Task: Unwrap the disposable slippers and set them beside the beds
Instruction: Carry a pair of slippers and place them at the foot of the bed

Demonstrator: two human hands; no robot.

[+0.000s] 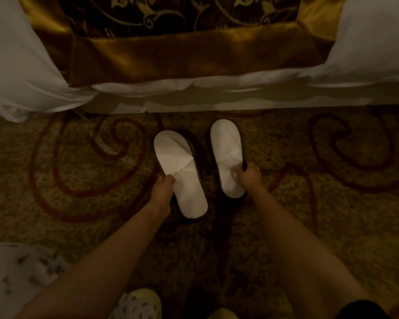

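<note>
Two white disposable slippers with dark soles lie on the patterned carpet just in front of the bed, toes pointing toward it. My left hand [163,188] grips the left slipper [182,173] at its left edge, near the middle. The right slipper [227,155] is pinched at its right edge by my right hand [248,177]. The left slipper is angled slightly and sits a little nearer to me than the right one. No wrapper is visible on either slipper.
The bed [194,97] spans the top, with a gold and brown runner [182,49] and white sheets hanging at both sides. Swirl-patterned carpet [78,171] covers the floor. My patterned trouser leg [16,279] and shoes [143,302] show at the bottom.
</note>
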